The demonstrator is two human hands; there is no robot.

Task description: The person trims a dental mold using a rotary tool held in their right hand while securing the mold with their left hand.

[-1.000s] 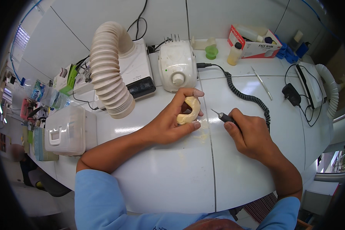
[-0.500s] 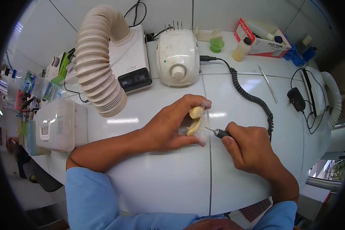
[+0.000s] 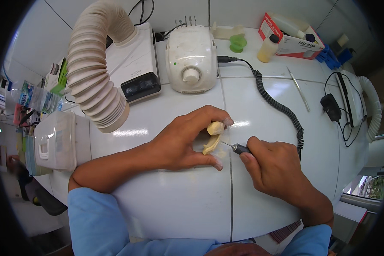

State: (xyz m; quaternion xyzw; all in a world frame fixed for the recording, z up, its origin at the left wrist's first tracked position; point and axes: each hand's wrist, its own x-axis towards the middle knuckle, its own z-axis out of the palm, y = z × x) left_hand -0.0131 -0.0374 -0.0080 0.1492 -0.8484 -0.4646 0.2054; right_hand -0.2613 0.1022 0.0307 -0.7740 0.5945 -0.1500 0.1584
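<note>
My left hand (image 3: 181,143) is closed around a pale-yellow dental cast (image 3: 211,145), thumb below and fingers above. The cast is curved, with a rounded lump (image 3: 215,128) at its upper end. Clear plastic, hard to make out, shows along its right side. In my right hand (image 3: 273,166) is a dark rotary handpiece (image 3: 240,148), gripped like a pen. Its thin metal bur (image 3: 227,144) points left at the clear plastic edge; whether it touches cannot be made out. The palm hides part of the cast.
Behind my hands stands a white control box (image 3: 191,59) with several burs on top and a coiled black cord (image 3: 279,100). A ribbed hose (image 3: 89,68) arches at the left over a white machine (image 3: 134,59). A plastic case (image 3: 57,141) sits near my left elbow. A white pen-like tool (image 3: 298,89) lies right.
The whole view has shifted slightly, so the box and hose sit further left and higher. My left hand has turned the cast a little; the handpiece stays close beside it.
</note>
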